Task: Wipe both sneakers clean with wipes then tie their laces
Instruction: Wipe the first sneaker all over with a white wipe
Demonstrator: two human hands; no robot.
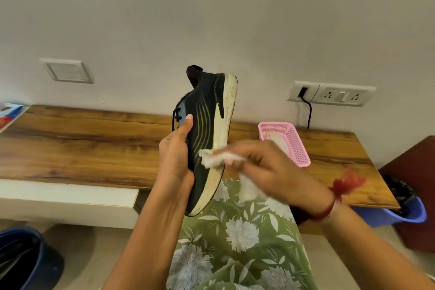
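Dark sneaker (207, 129) held on end, heel up, above the counter (94, 146) edge. Left hand (175, 160) fingers clamped around its upper. Right hand (266, 169) fingers, blurred, pinch a white wipe (211, 159) against the cream sole. Pink basket (286, 142) beyond the right fingers.
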